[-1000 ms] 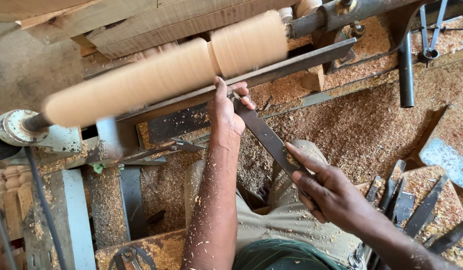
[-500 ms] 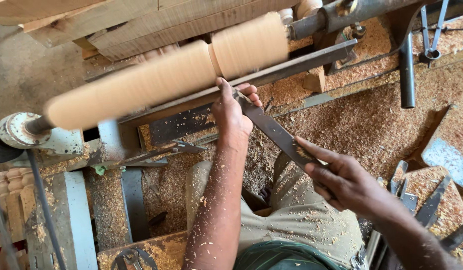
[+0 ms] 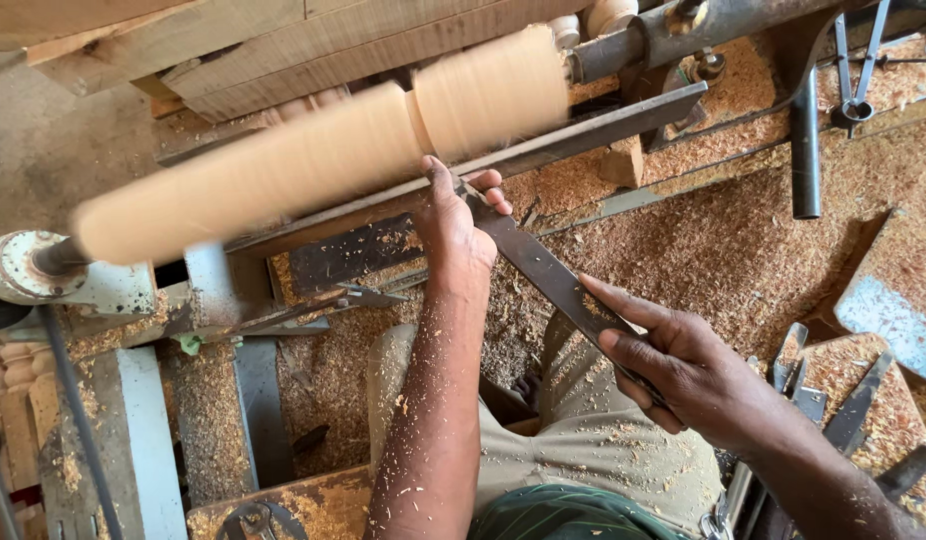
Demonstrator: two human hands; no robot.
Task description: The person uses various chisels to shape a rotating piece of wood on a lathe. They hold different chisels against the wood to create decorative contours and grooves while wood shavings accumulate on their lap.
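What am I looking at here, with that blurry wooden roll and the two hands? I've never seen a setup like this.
The picture comes from a camera worn on the person's head, looking down at their own arms and lap. The machine is a wood lathe: it turns the long pale wooden piece, which looks blurred. A metal bar runs along in front of the wood as a rest. The left hand presses a long flat metal chisel onto that bar, near a groove in the wood, while the right hand grips its other end. Sawdust covers the bench, and spare tools lie at the right.
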